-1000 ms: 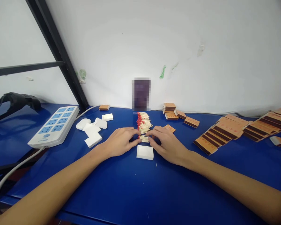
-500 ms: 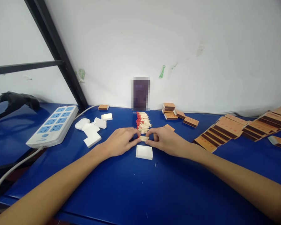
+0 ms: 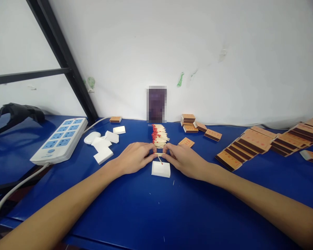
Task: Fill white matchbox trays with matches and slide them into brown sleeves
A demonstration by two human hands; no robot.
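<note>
Matches point(image 3: 159, 153), a thin bundle lying crosswise, are pinched at their ends between the fingertips of the left hand point(image 3: 134, 159) and the right hand point(image 3: 184, 159), both resting low on the blue table point(image 3: 156, 208). One loose match point(image 3: 160, 160) hangs tilted from the bundle, its red tip over the white tray point(image 3: 161, 169) just in front of the hands. Behind them lies the long pile point(image 3: 159, 136) of red-tipped sticks. Spare white trays point(image 3: 104, 146) and a power strip point(image 3: 60, 140) sit to the left, rows of brown box sleeves point(image 3: 250, 146) to the right
</note>
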